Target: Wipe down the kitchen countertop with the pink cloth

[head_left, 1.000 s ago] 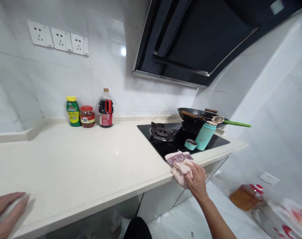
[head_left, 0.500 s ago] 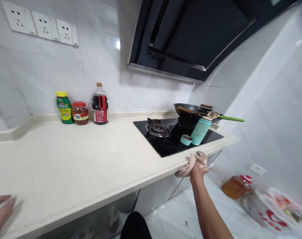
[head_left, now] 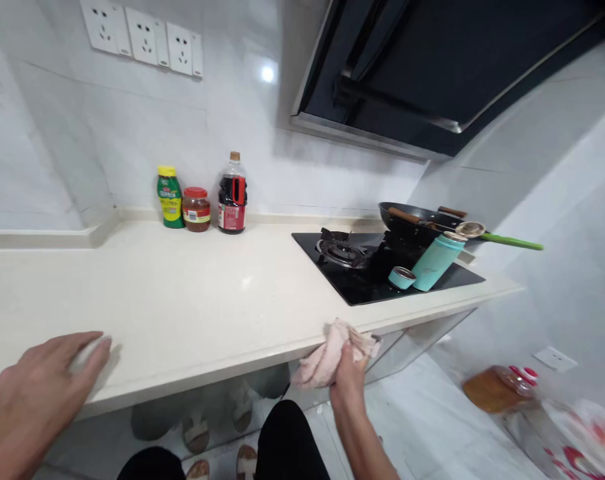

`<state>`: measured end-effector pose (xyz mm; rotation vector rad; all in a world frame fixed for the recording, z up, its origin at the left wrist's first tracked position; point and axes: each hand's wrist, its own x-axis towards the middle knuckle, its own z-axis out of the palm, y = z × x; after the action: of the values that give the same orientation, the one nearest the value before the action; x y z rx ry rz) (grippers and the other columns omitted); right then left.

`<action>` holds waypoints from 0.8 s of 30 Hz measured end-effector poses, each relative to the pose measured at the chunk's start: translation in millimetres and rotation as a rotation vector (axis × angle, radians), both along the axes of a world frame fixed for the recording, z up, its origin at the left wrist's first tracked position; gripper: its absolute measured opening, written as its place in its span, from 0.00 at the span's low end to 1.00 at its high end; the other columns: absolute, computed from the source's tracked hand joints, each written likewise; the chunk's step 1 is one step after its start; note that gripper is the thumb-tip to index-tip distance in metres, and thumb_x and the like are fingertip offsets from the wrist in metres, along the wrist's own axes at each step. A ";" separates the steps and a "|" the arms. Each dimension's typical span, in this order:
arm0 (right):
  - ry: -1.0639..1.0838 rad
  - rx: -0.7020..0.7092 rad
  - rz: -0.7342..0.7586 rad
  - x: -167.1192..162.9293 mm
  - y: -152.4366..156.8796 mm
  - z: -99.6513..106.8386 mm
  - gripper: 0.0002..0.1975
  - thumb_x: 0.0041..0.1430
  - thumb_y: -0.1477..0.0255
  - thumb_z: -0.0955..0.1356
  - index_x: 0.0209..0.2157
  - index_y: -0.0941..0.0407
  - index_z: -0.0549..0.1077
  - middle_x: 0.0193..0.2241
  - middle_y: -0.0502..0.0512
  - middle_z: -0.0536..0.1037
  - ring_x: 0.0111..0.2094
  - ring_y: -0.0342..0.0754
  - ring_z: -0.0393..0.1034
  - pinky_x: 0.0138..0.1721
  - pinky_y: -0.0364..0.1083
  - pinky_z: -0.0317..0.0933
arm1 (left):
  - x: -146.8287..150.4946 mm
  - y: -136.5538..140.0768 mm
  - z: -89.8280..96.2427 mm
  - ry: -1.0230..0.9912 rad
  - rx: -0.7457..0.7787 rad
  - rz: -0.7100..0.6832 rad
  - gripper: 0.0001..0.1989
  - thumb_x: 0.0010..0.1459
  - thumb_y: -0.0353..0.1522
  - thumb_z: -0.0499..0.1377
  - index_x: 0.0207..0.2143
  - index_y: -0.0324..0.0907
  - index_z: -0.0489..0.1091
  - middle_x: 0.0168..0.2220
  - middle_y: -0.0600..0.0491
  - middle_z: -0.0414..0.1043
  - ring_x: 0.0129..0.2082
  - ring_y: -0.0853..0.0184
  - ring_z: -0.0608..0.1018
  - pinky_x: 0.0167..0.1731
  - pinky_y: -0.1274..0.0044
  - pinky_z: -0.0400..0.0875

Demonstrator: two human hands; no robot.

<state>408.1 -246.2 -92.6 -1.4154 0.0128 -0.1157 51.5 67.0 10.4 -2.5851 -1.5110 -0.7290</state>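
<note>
My right hand [head_left: 350,375] grips a crumpled pale pink cloth [head_left: 325,360] at the front edge of the cream countertop [head_left: 192,300], right of centre. Part of the cloth lies against the edge and part hangs below it. At the lower left, my left hand [head_left: 47,383] hovers over or rests on the countertop; I cannot tell whether it touches. Its thumb and fingers are apart, and nothing shows in it. Beyond the cloth, on the black gas hob [head_left: 352,283], a turquoise flask [head_left: 437,263] stands next to its turquoise cup lid [head_left: 401,277].
A wok [head_left: 407,223] sits on the hob's right burner, with a green-handled utensil [head_left: 512,241] across it. Along the wall stand a green squeeze bottle [head_left: 170,199], a red-lidded jar [head_left: 196,212] and a soy sauce bottle [head_left: 232,200]. A range hood [head_left: 407,73] hangs above. An oil jug [head_left: 497,390] stands on the floor.
My right hand has drawn the cloth leftward along the counter edge, away from the hob's right side. More of my left hand has come into view. The camera has shifted left.
</note>
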 end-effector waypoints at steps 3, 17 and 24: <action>0.085 0.073 0.080 -65.3 32.2 7.9 0.44 0.58 0.46 0.66 0.67 0.55 0.54 0.60 0.63 0.70 0.57 0.57 0.70 0.56 0.54 0.69 | 5.2 -15.1 12.5 0.037 -0.013 0.011 0.27 0.66 0.49 0.44 0.47 0.48 0.77 0.52 0.53 0.79 0.51 0.58 0.76 0.49 0.68 0.68; 0.361 0.497 1.105 -225.2 71.5 45.4 0.42 0.58 0.55 0.77 0.66 0.50 0.56 0.56 0.58 0.76 0.55 0.54 0.72 0.57 0.52 0.67 | 1.9 -28.7 18.2 -0.067 0.015 -0.076 0.22 0.66 0.43 0.46 0.44 0.44 0.77 0.49 0.50 0.80 0.54 0.55 0.76 0.51 0.65 0.67; -0.195 0.056 0.634 -118.6 -6.6 76.0 0.33 0.53 0.54 0.77 0.56 0.54 0.71 0.44 0.60 0.81 0.42 0.58 0.77 0.41 0.53 0.75 | 3.4 -31.3 18.3 -0.103 0.013 -0.074 0.23 0.66 0.44 0.47 0.45 0.43 0.77 0.50 0.46 0.79 0.54 0.49 0.75 0.51 0.60 0.68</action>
<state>289.5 -252.8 -16.6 -1.2884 -0.5840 0.2703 54.9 35.7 28.7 -2.6445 -1.4378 -0.8890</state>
